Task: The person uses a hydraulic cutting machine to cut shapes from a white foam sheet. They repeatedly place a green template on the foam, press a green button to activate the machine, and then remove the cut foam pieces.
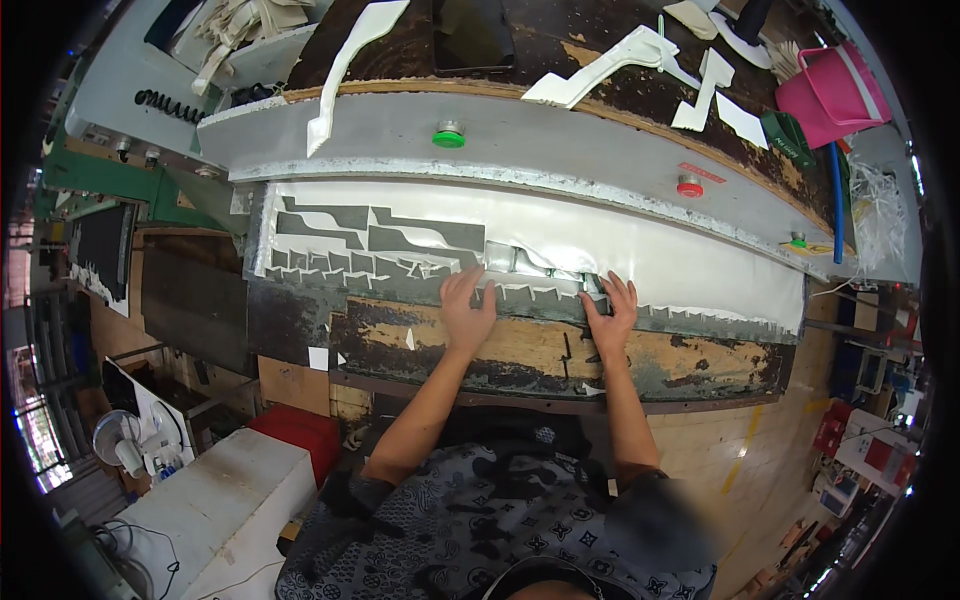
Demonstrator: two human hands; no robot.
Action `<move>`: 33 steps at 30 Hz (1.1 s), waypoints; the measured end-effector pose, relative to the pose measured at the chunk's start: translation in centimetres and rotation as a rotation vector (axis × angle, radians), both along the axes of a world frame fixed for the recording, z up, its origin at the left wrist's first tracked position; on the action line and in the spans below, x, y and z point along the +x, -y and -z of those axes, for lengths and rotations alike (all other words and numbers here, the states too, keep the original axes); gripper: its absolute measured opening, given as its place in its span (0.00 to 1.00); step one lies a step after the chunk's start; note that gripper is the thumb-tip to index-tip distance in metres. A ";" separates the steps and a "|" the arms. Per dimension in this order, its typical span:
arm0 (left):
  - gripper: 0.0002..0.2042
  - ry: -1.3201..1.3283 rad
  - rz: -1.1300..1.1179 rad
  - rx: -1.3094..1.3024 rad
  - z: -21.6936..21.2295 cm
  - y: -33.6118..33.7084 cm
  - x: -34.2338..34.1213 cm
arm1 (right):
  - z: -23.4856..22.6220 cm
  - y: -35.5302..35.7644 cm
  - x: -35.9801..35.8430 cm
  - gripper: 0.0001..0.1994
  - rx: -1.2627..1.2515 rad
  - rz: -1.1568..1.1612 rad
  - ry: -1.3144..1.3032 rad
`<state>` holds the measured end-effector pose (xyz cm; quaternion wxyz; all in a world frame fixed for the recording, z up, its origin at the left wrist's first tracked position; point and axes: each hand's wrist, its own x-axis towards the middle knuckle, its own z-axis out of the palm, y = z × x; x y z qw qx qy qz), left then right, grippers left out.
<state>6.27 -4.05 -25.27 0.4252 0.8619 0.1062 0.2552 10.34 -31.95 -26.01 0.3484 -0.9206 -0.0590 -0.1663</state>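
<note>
A white sheet [650, 255] lies on the press bed, with dark stepped gaps cut out of its left part and a jagged near edge. On it, between my hands, sits a metal cutting die [535, 263], a thin outline with an open middle. My left hand [468, 312] has its fingertips at the die's left end. At the right end, my right hand [613, 318] has thumb and fingers bent about the die. How firmly each hand grips is hard to see. Both wrists rest above the worn wooden front board [520, 345].
Beyond the sheet runs a grey press beam [580, 150] with a green button [449, 135] and a red button [690, 186]. White cut pieces [610, 65] lie on the brown top behind it, near a pink bucket [832, 95]. A fan [120, 443] stands at lower left.
</note>
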 end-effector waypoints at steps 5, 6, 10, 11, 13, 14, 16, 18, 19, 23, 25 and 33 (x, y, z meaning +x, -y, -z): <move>0.15 0.018 0.013 -0.001 -0.4 -0.1 0.1 | -0.9 0.0 0.1 0.26 0.007 -0.064 0.012; 0.15 0.019 0.011 -0.018 -0.5 0.0 0.0 | -1.3 0.0 0.0 0.27 0.010 -0.090 0.014; 0.16 0.058 -0.120 -0.176 -2.1 0.3 -1.2 | -3.6 -0.3 -3.2 0.36 0.330 -0.101 0.094; 0.16 0.062 -0.084 -0.130 -2.5 -0.6 -1.4 | -4.0 0.1 -4.5 0.30 0.313 -0.113 0.078; 0.17 0.015 -0.102 -0.317 -3.9 -1.9 -1.2 | -4.8 0.4 -7.7 0.24 0.295 -0.229 -0.144; 0.18 -0.003 -0.111 -0.408 -4.8 -2.4 -0.4 | -5.5 0.4 -8.4 0.21 0.288 -0.290 -0.248; 0.19 0.108 -0.132 -0.414 -6.5 -3.7 1.7 | -7.5 -0.7 -9.5 0.17 0.275 -0.424 -0.502; 0.18 0.204 -0.125 -0.444 -8.9 -4.7 4.1 | -8.4 -1.4 -9.9 0.15 0.167 -0.532 -0.557; 0.17 0.211 -0.113 -0.457 -10.2 -5.1 5.1 | -8.4 -1.5 -9.8 0.16 0.069 -0.570 -0.488; 0.16 0.206 -0.058 -0.515 -13.1 -6.4 7.6 | -8.4 -2.0 -8.7 0.21 -0.050 -0.533 -0.446; 0.16 0.211 -0.037 -0.531 -13.6 -6.9 8.9 | -8.0 -2.4 -7.5 0.22 -0.011 -0.499 -0.386; 0.19 0.175 -0.092 -0.304 -16.4 -7.5 12.0 | -7.3 -3.5 -6.9 0.19 -0.036 -0.363 -0.244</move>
